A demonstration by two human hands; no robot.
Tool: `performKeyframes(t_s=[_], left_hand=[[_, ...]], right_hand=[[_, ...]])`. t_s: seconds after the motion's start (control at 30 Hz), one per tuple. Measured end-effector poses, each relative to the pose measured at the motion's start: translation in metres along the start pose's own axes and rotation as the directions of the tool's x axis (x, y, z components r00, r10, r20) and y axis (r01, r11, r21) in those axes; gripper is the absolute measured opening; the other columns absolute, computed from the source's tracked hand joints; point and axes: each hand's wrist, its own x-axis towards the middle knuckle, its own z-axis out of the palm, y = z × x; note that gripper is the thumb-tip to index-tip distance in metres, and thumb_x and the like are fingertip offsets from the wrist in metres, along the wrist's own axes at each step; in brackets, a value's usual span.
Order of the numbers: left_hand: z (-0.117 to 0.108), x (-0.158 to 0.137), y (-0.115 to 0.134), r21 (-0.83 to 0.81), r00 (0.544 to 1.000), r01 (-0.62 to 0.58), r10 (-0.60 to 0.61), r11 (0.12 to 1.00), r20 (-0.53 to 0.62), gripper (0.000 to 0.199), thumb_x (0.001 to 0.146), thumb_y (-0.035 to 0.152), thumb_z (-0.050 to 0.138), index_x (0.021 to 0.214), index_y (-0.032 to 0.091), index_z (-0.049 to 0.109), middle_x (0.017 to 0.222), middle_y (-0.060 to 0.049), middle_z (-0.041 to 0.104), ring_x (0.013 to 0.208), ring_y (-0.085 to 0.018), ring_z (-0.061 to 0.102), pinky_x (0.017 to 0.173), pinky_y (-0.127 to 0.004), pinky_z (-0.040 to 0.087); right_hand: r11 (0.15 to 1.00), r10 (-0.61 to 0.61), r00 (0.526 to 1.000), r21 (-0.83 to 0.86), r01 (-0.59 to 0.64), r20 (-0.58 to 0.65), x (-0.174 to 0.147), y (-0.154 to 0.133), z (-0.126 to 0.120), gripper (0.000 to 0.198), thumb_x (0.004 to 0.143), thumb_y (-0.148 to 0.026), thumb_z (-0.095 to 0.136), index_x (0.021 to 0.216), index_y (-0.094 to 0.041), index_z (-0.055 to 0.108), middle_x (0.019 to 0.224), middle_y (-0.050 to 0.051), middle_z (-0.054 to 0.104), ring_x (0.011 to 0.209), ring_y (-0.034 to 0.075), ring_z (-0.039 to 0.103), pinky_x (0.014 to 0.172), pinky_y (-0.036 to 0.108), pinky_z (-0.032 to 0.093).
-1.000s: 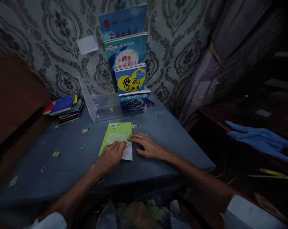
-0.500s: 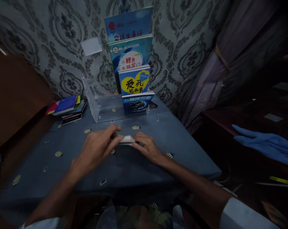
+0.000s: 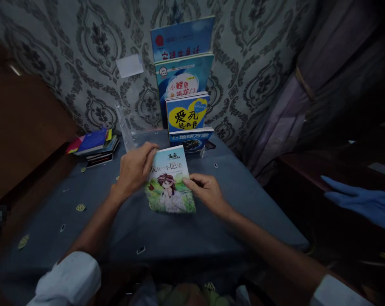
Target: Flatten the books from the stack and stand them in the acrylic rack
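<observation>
Between my two hands a green and white book (image 3: 170, 187) is held up, its front cover with a drawn figure facing me. My left hand (image 3: 135, 169) grips its upper left edge, thumb near the cover. At the right edge, my right hand (image 3: 208, 192) pinches the book with its thumb on the cover. Just behind it stands a clear acrylic rack (image 3: 125, 127), partly hidden by the book and my left hand. In its right side several books rise in steps, among them a blue book with a yellow heart (image 3: 188, 114) and a lower blue book (image 3: 192, 142).
A pile of books (image 3: 93, 144) lies at the table's back left. Dark cloth with small prints covers the table (image 3: 243, 221). A white card (image 3: 129, 66) is on the patterned wall. Folded glasses (image 3: 210, 145) lie right of the rack; a blue glove (image 3: 361, 199) is further right.
The book has been tipped up from an edge-on position, so its front cover now faces me. Both hands have turned with it, and the view has shifted slightly.
</observation>
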Motion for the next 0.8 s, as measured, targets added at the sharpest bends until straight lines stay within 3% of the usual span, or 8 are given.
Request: performKeyframes(t_s=[0.1,0.2,0.33,0.43,0.53,0.63,0.8], left_hand=[[0.021,0.006,-0.018,-0.13,0.985,0.097,-0.077,0.987,0.155,0.031,0.1,0.035,0.037,0.106,0.02,0.064,0.082,-0.002,0.068,0.075,-0.018,0.063,0.068,-0.027,0.041],[0.055,0.0,-0.04,-0.286,0.946,0.19,-0.097,0.939,0.308,0.028,0.096,0.031,0.039,0.099,0.018,0.064,0.081,-0.002,0.066,0.074,-0.017,0.06,0.068,-0.026,0.043],[0.102,-0.013,-0.063,-0.396,0.894,0.317,-0.131,0.862,0.429,0.027,0.093,0.028,0.039,0.092,0.015,0.063,0.074,-0.001,0.061,0.07,-0.016,0.057,0.065,-0.025,0.044],[0.121,-0.022,-0.071,-0.393,0.888,0.354,-0.174,0.849,0.425,0.025,0.093,0.026,0.039,0.092,0.015,0.062,0.077,-0.001,0.063,0.074,-0.016,0.059,0.07,-0.025,0.046],[0.121,-0.033,-0.076,-0.336,0.918,0.309,-0.187,0.89,0.35,0.025,0.095,0.022,0.038,0.097,0.016,0.062,0.088,-0.004,0.067,0.085,-0.018,0.062,0.082,-0.031,0.049],[0.107,-0.05,-0.076,-0.217,0.952,0.201,-0.138,0.955,0.272,0.025,0.097,0.02,0.038,0.101,0.016,0.063,0.098,-0.007,0.067,0.098,-0.021,0.061,0.092,-0.037,0.048],[0.08,-0.083,-0.066,0.006,0.953,0.085,-0.083,0.996,0.293,0.028,0.1,0.02,0.037,0.107,0.017,0.064,0.104,-0.01,0.067,0.098,-0.024,0.06,0.093,-0.042,0.048]], right_hand=[[0.985,0.134,0.991,0.109,-0.136,0.03,0.0,0.009,0.0,0.047,0.074,-0.063,0.072,0.066,-0.018,0.063,0.06,-0.002,0.054,0.053,0.01,0.044,0.047,0.023,0.035],[0.958,0.246,0.967,0.135,-0.253,0.062,0.0,0.027,0.0,0.053,0.068,-0.068,0.074,0.061,-0.018,0.057,0.054,-0.006,0.045,0.046,0.006,0.033,0.042,0.021,0.025],[0.965,0.261,0.965,0.016,-0.262,0.029,0.004,0.054,-0.004,0.056,0.067,-0.07,0.071,0.055,-0.019,0.05,0.048,-0.008,0.041,0.041,0.006,0.033,0.039,0.021,0.024],[0.964,0.234,0.972,-0.128,-0.231,0.006,0.01,0.066,-0.01,0.054,0.069,-0.068,0.069,0.054,-0.02,0.051,0.044,-0.007,0.045,0.038,0.007,0.039,0.038,0.022,0.028],[0.928,0.227,0.973,-0.31,-0.207,0.031,0.014,0.067,-0.016,0.045,0.077,-0.058,0.066,0.055,-0.021,0.054,0.044,-0.005,0.052,0.038,0.011,0.047,0.039,0.023,0.033],[0.862,0.149,0.988,-0.495,-0.109,0.043,0.015,0.065,-0.022,0.034,0.083,-0.042,0.063,0.057,-0.021,0.057,0.047,-0.002,0.058,0.042,0.013,0.053,0.043,0.024,0.035],[0.683,0.019,0.999,-0.73,0.018,0.043,0.022,0.063,-0.024,0.013,0.082,-0.025,0.064,0.069,-0.021,0.063,0.064,0.0,0.067,0.058,0.015,0.06,0.054,0.026,0.039]])
